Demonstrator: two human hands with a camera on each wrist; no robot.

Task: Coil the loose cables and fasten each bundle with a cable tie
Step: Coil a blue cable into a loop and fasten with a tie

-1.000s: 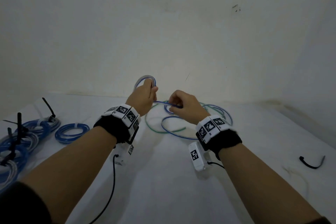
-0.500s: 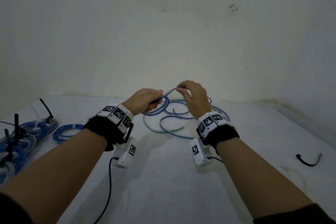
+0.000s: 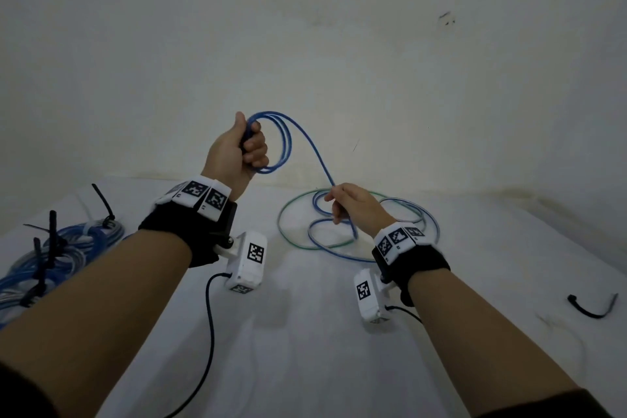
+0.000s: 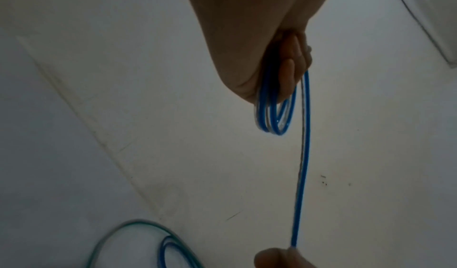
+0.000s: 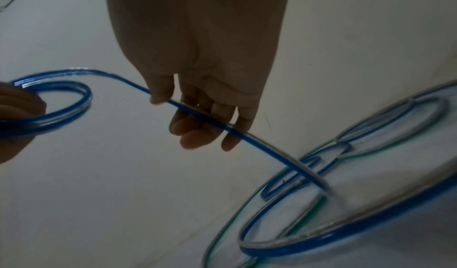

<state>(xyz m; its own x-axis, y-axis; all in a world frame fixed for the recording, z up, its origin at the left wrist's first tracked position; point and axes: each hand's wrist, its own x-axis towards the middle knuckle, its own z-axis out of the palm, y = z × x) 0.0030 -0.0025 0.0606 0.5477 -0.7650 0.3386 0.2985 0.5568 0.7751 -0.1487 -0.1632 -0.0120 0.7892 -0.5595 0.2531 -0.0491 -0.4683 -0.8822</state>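
Nearest the viewer, the two forearms are reaching forward over the white desk (image 3: 305, 366), each wearing a black wrist strap with a white camera unit hanging below it. At the near right, a loose black cable tie (image 3: 592, 307) is lying on the desk, well apart from the hands. At the near left, finished blue bundles (image 3: 54, 254) are lying in a heap with black tie tails sticking up from them. Farther out, the right hand (image 3: 356, 209) is pinching the blue cable (image 3: 314, 154) between thumb and fingers, with the strand running across the fingertips (image 5: 195, 133). From this pinch the cable's free stretch is rising up and to the left, its long axis lying diagonal between the hands. The left hand (image 3: 237, 153), raised higher and farther out, is closing its fingers round a small coil (image 4: 272, 116) of two or three turns; the coil is standing roughly upright, its loops opening toward the right hand. Beyond and beneath the right hand, the uncoiled remainder (image 3: 359, 248) is lying flat on the desk in wide overlapping loops, beside a green-tinted strand (image 3: 288, 241), near the wall (image 3: 339, 44).
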